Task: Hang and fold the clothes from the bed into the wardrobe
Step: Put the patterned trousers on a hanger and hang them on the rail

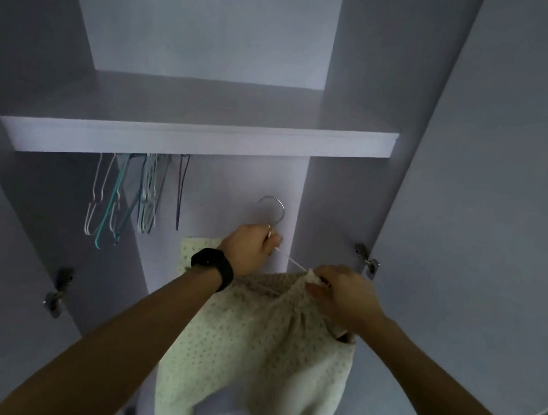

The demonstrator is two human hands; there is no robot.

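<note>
Left hand [249, 250] grips wire hanger [290, 261] just below its hook. Right hand [344, 295] pinches cream eyelet garment [258, 350] at hanger's shoulder, before open wardrobe [491, 199]. Advice: seat fabric evenly, then hook right of empty hangers [121, 202]; rail hidden behind shelf [205, 140].

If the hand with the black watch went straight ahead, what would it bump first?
Probably the pale wardrobe back panel. The left hand grips a silver wire hanger whose hook leads, so that would likely touch first; depth is hard to judge.
</note>
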